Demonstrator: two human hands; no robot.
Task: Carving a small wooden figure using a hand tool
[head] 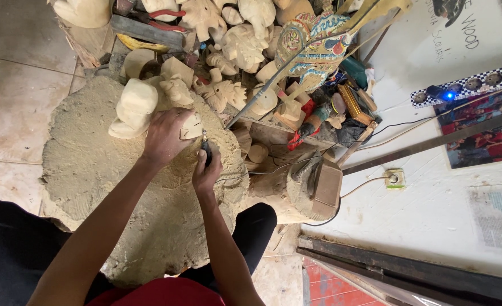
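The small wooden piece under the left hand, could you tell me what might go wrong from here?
The rotary tool in the right hand works right beside the left hand pinning the small wooden piece, so a slip might nick fingers. Its cord trails toward crowded carvings and could snag.

Tool tip [204, 136] hidden behind small wood piece [192, 127].

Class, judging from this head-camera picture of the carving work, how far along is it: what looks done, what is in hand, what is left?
Done: many finished unpainted carvings are piled behind, and dust covers the round work block. In hand: the left hand steadies a small pale wood piece while the right hand holds a dark corded tool against it. Left: that piece looks plain, its detail is too small to judge, and a rough blank sits beside it.
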